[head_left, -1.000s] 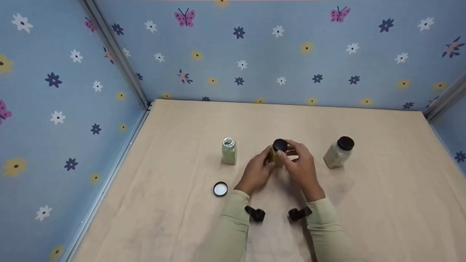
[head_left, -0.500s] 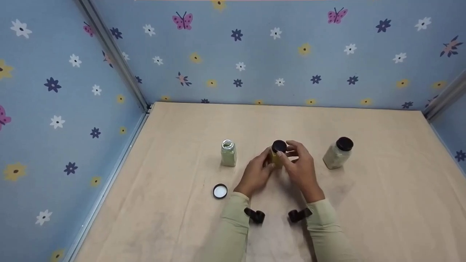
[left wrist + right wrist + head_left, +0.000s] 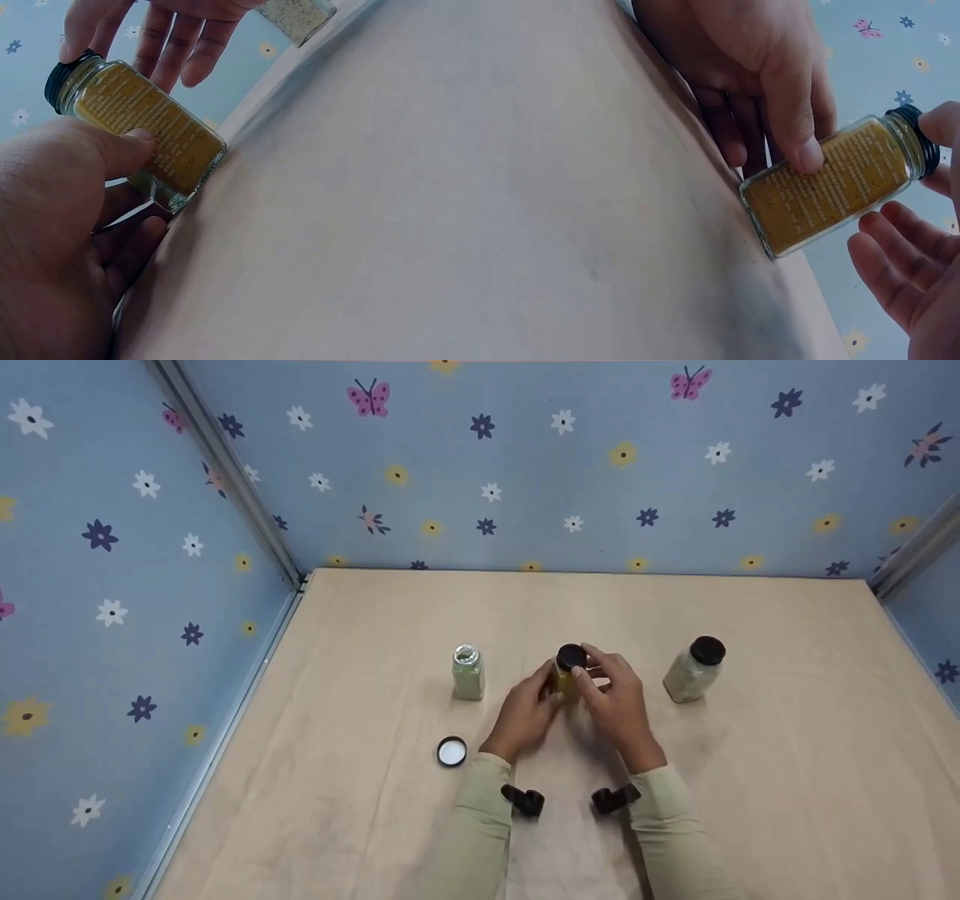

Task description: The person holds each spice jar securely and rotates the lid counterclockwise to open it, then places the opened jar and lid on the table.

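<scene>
A square glass spice jar [image 3: 825, 187] of yellow-brown powder, with white print on its side, stands on the table between the two hands. My left hand [image 3: 523, 714] grips its body low down, thumb across the printed face. At the top, my right hand [image 3: 616, 701] pinches the black screw lid [image 3: 571, 657] between thumb and forefinger. The other right fingers spread loosely beside the glass in the right wrist view. The lid sits on the jar's neck.
Left of the hands stands a lidless jar [image 3: 469, 673] of pale green contents. A black lid [image 3: 451, 751] lies white inside up in front of it. To the right is a capped jar [image 3: 694, 670] with pale, speckled contents. Patterned blue walls [image 3: 525, 457] border the table.
The head view has shifted slightly. Both hands keep their places on the jar and its lid, with hardly any visible finger movement.
</scene>
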### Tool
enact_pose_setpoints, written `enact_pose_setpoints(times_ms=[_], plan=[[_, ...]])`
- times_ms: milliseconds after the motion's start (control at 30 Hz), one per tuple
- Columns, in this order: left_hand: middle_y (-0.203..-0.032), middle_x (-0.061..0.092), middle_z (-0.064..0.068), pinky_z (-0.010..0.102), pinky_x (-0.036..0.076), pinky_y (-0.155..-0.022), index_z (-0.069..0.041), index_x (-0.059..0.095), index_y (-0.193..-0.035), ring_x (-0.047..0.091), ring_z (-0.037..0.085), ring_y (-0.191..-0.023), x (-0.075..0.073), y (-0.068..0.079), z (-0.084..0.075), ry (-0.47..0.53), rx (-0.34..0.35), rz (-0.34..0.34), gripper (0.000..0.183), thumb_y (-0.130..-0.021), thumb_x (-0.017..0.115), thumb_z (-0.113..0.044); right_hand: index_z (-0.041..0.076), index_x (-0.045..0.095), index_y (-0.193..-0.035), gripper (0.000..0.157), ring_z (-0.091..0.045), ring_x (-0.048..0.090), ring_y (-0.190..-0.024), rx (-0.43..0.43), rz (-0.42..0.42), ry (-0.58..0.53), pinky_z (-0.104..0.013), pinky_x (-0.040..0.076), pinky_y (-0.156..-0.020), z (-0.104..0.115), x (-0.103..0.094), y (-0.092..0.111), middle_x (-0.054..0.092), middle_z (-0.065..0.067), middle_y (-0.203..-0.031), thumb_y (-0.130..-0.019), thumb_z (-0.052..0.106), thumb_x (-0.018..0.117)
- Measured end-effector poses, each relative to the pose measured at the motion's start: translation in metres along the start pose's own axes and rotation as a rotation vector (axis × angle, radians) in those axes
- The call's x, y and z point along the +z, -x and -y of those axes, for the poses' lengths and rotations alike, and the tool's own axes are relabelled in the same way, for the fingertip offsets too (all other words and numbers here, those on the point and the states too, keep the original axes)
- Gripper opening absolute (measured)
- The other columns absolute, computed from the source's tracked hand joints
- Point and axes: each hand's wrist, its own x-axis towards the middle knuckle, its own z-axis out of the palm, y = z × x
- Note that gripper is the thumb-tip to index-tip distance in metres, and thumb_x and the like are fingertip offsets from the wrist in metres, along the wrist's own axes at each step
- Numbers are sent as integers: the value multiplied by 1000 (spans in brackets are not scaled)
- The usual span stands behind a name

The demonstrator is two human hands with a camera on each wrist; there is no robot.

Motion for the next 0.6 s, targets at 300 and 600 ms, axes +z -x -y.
enact_pose_setpoints(times_ms=[300,600], plan=[[-144,55,8,33,38,-110,-14,38,-156,51,18,-131,-2,-1,0,-16,6,-6,60,-100,59,-18,7,64,-135,48,-22,67,-92,26,-12,30,-33,54,-68,4,4,-3,64,-9,-106,-92,22,75],[-145,54,7,34,37,-111,-13,40,-155,50,18,-132,0,-1,-2,-17,-11,-21,60,-99,60,-18,2,63,-126,50,-25,69,-89,33,-65,38,-42,56,-69,7,7,-2,68,-10,-102,-87,28,80]])
